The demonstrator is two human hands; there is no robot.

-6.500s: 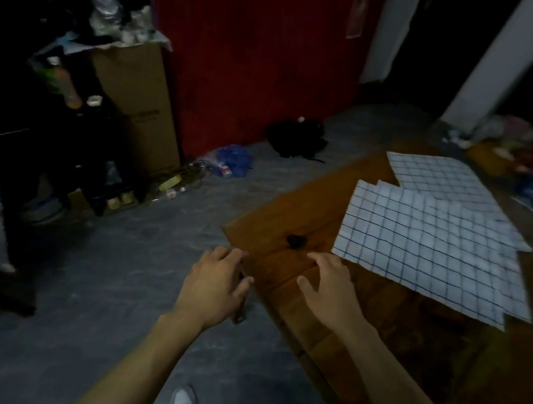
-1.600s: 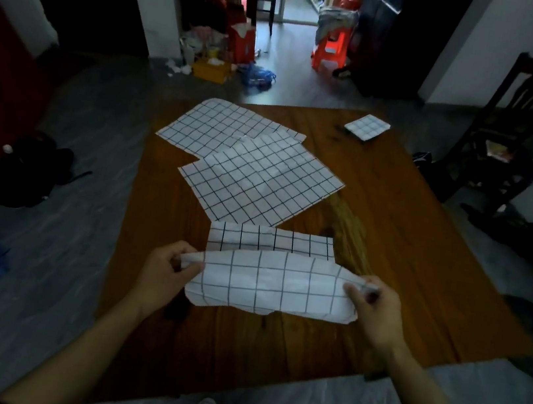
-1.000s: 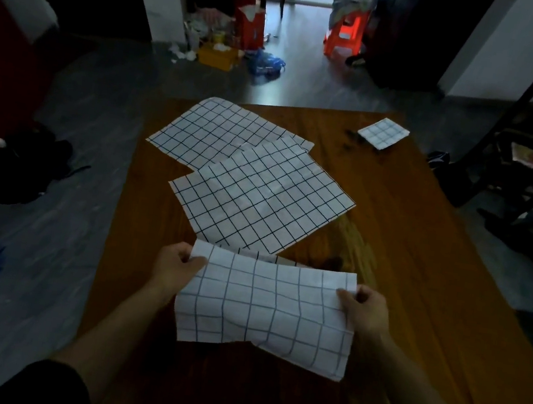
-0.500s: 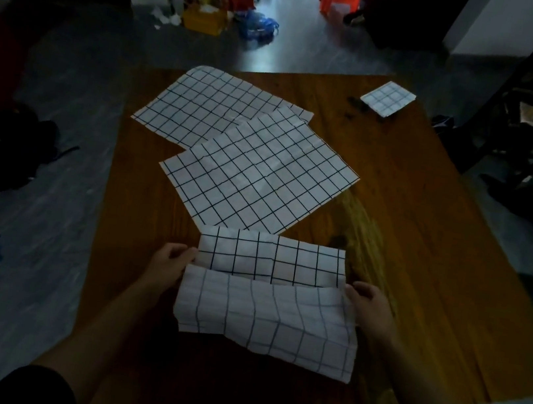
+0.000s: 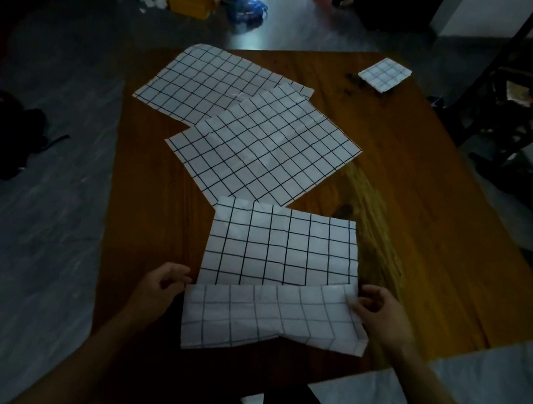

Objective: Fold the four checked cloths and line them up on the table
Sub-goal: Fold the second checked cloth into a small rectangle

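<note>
Between my two hands, right at the near edge of the table (image 5: 431,199), lies the checked cloth (image 5: 282,245) I am folding, and I have its near flap (image 5: 275,317) lifted toward me. My left hand (image 5: 158,289) pinches the flap's left corner between thumb and fingers, and my right hand (image 5: 379,317) pinches the right corner the same way, so both are closed on this one cloth. I hold the two corners level because, as I judge it, the flap has to travel away from me and land square on the far half; a skewed grip would give a crooked fold. The far half lies flat on the wood ahead of my knuckles, and its top left corner sits over the tip of the next open cloth (image 5: 262,149), so I must not push it further forward. Beyond that one, a second open cloth (image 5: 206,89) lies partly under it. Far off past my right hand, near the table's far corner, sits a small folded cloth (image 5: 385,74). To the right of my right hand the wood is bare, good room for lining up. Close to my wrists the table ends, so there is little slack behind.
</note>
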